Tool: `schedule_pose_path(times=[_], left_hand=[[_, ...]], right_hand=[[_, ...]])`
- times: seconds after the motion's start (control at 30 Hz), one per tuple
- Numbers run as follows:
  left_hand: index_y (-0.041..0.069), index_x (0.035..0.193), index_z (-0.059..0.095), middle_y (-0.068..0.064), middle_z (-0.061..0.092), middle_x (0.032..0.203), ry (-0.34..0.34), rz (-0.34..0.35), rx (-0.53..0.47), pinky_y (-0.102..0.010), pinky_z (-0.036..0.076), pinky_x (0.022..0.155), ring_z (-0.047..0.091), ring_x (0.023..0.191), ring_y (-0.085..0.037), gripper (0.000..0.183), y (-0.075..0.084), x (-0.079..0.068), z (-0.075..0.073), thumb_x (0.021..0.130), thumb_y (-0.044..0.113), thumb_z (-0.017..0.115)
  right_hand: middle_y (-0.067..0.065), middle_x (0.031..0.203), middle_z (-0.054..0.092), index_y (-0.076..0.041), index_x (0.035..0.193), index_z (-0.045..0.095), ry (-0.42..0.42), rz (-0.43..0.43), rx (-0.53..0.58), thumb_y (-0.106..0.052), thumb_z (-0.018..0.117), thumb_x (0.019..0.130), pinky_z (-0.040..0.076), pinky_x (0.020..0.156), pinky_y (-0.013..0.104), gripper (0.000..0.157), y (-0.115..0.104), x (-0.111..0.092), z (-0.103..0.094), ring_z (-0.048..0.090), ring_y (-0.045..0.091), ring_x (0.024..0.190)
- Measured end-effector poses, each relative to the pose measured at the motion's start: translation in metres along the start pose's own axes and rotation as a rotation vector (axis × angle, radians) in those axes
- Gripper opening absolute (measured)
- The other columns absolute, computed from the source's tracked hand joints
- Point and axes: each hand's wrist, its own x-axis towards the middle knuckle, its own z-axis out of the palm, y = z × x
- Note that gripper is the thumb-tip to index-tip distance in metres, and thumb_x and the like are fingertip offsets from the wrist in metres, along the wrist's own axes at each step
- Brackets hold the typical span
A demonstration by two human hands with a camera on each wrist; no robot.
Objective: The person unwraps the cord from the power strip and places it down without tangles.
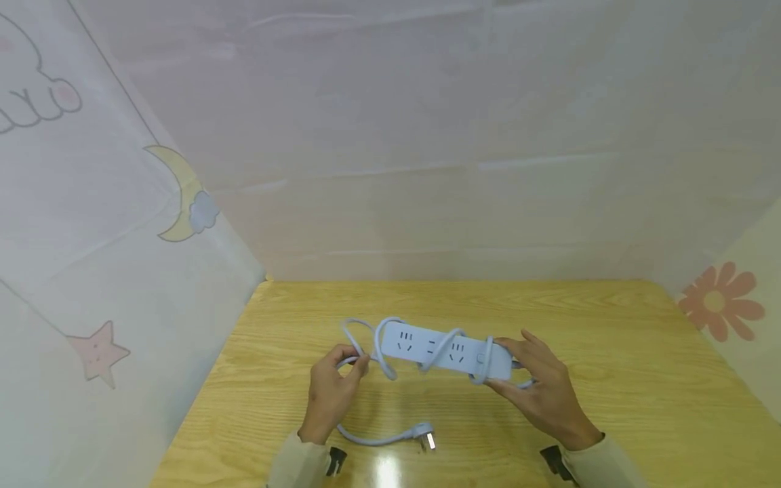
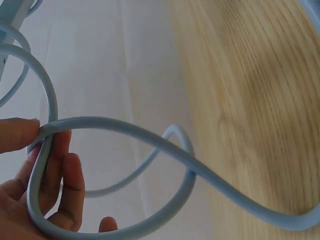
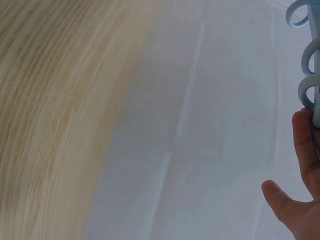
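A white power strip [image 1: 415,342] is held tilted above the table, its cord wound around it in several loose turns. My right hand [image 1: 546,393] grips the strip's right end between thumb and fingers. To the left of the strip, my left hand [image 1: 335,386] pinches the cord [image 2: 120,125] between thumb and fingers, with a loop hanging about the fingers in the left wrist view. From there the cord runs down to the plug [image 1: 422,432], which is near the table's front with its metal prongs showing. The right wrist view catches only part of the strip [image 3: 316,60] and the fingers.
Under both hands is a wood-grain table [image 1: 262,352]. A pale cloth backdrop [image 1: 427,169] stands behind it, with printed side sheets at left and right. Black straps sit at both wrists, over light sleeves [image 1: 299,464].
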Motion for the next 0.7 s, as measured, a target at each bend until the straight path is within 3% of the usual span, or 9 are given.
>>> schedule_pose_path(times=[0.23, 0.4, 0.57, 0.63, 0.7], left_hand=[[0.009, 0.094, 0.07, 0.0, 0.073, 0.093, -0.106, -0.069, 0.071, -0.05, 0.054, 0.09, 0.069, 0.103, -0.027, 0.005, -0.0002, -0.0005, 0.0017, 0.091, 0.01, 0.073], [0.008, 0.1, 0.072, -0.003, 0.074, 0.103, -0.157, -0.063, 0.139, -0.052, 0.05, 0.094, 0.067, 0.106, -0.028, 0.013, -0.0012, -0.0007, 0.0025, 0.09, 0.017, 0.075], [0.006, 0.11, 0.072, -0.006, 0.073, 0.108, -0.15, -0.036, 0.17, -0.054, 0.047, 0.096, 0.064, 0.111, -0.031, 0.021, 0.0022, -0.0009, 0.0024, 0.09, 0.012, 0.074], [0.005, 0.113, 0.07, -0.007, 0.072, 0.111, -0.13, -0.016, 0.154, -0.05, 0.05, 0.094, 0.064, 0.109, -0.03, 0.023, 0.0044, -0.0012, 0.0024, 0.09, 0.007, 0.072], [0.004, 0.113, 0.07, -0.009, 0.071, 0.112, -0.091, 0.014, 0.102, -0.038, 0.057, 0.077, 0.069, 0.086, -0.024, 0.023, 0.0071, -0.0012, 0.0024, 0.091, 0.002, 0.07]], right_hand=[[0.017, 0.095, 0.071, 0.008, 0.112, 0.066, 0.029, 0.031, -0.006, -0.057, 0.059, 0.093, 0.03, 0.114, 0.029, 0.068, -0.0012, 0.0017, -0.0009, 0.069, 0.019, 0.063], [0.017, 0.096, 0.072, 0.008, 0.112, 0.066, 0.034, 0.042, -0.014, -0.058, 0.059, 0.093, 0.031, 0.114, 0.029, 0.068, -0.0016, 0.0018, -0.0014, 0.069, 0.018, 0.063], [0.018, 0.098, 0.072, 0.007, 0.112, 0.067, 0.045, 0.051, -0.008, -0.057, 0.06, 0.093, 0.031, 0.113, 0.028, 0.067, -0.0016, 0.0024, -0.0015, 0.07, 0.019, 0.065], [0.019, 0.098, 0.072, 0.007, 0.112, 0.067, 0.047, 0.057, -0.01, -0.058, 0.059, 0.092, 0.031, 0.113, 0.028, 0.068, -0.0016, 0.0025, -0.0014, 0.07, 0.019, 0.064], [0.019, 0.098, 0.072, 0.007, 0.112, 0.067, 0.046, 0.063, -0.012, -0.058, 0.059, 0.092, 0.031, 0.113, 0.027, 0.068, -0.0016, 0.0024, -0.0013, 0.07, 0.019, 0.064]])
